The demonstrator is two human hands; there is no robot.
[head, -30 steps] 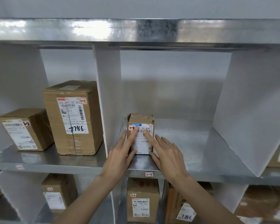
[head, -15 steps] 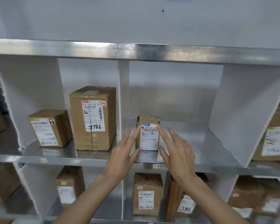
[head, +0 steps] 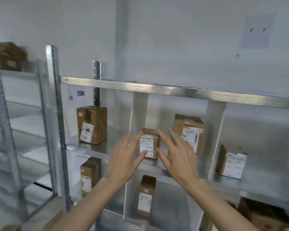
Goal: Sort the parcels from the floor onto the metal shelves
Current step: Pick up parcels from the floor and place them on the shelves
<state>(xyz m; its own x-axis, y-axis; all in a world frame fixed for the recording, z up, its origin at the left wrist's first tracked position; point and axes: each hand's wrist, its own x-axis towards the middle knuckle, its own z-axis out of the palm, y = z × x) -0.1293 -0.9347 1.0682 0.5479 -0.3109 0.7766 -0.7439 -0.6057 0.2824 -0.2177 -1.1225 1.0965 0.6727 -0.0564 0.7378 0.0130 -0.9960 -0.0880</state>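
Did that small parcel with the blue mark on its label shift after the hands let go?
No. The small parcel still stands just right of the same white divider; only the camera view has swung left.

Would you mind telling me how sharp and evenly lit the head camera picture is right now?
Head view: strong motion blur at the left, smearing the side rack and its top box; parcel labels unreadable; left hand and right hand fairly crisp; soft even light, mild glare on the shelf beam; wide-angle bending of uprights.
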